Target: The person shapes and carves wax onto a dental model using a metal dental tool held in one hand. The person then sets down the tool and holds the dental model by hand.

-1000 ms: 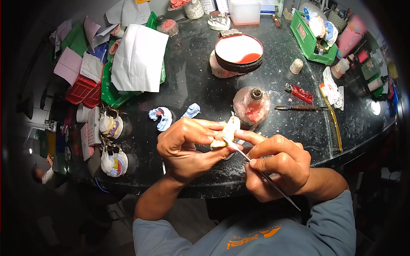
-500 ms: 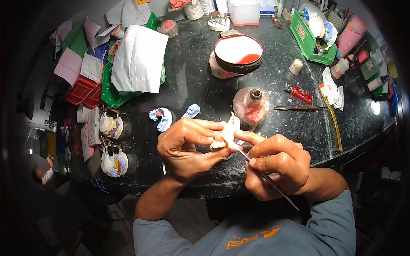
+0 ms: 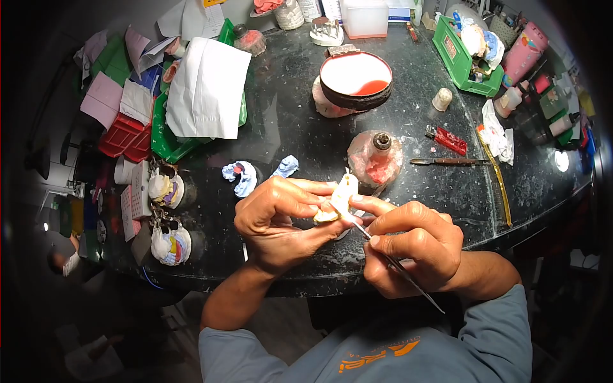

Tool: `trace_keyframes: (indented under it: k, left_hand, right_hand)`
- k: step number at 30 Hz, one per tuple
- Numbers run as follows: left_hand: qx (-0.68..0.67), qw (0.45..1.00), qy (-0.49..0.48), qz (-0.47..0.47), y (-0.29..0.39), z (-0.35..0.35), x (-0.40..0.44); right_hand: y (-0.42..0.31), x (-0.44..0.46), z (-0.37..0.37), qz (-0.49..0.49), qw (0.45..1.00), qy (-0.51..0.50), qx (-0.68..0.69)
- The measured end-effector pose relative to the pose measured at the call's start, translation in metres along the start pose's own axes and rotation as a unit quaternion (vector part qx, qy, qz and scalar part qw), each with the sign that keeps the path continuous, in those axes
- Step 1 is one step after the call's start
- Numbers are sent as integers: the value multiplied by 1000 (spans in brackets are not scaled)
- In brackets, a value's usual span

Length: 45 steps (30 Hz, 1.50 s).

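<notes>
My left hand (image 3: 278,214) pinches a small pale yellow piece (image 3: 343,195), which looks like a dental cast, over the dark bench near its front edge. A thin metal tool (image 3: 403,270) is held like a pen in my right hand (image 3: 418,246), with its tip at the lower side of the piece; the exact contact is too small to tell. My right index finger reaches to the piece's edge. Just behind it stands a glass burner (image 3: 377,159) with pink stuff on it. Two blue-white moulds (image 3: 242,179) (image 3: 287,166) lie behind my left hand.
A round dish (image 3: 356,75) with red liquid stands at the back of the bench (image 3: 287,96). Articulated models (image 3: 171,246) are at left, near green and red bins. To the right lie a red lighter (image 3: 450,141), a knife (image 3: 447,161) and a yellow brush (image 3: 495,172).
The metal tool's tip has shifted down from the front of the yellow piece to its lower side. My right hand has moved very slightly left; my left hand keeps its place.
</notes>
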State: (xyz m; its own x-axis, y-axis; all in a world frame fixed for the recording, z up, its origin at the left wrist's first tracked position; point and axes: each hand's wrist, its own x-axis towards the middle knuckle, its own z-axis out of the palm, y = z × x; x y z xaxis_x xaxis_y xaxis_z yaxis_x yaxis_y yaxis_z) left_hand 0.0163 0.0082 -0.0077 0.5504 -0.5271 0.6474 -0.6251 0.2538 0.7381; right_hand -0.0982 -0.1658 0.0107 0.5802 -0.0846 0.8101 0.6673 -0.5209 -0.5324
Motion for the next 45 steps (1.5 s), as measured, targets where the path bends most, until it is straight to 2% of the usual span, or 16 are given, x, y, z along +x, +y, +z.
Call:
trace_keyframes:
  k: [4, 15, 18, 21, 45]
  left_hand:
    - [-31, 998, 51, -23, 0, 5, -1]
    - [-22, 999, 49, -9, 2, 6, 2]
    - [-18, 999, 49, -9, 2, 5, 1]
    - [-19, 998, 52, -9, 3, 6, 2]
    - [-22, 999, 44, -3, 2, 5, 3]
  right_hand:
    - [1, 0, 0, 0, 1000, 8, 5]
    - [1, -1, 0, 1, 1000, 10, 10]
    - [-4, 3, -7, 16, 999, -44, 26]
    - [0, 1, -1, 1, 1000, 7, 2]
    - [1, 0, -1, 4, 1000, 9, 5]
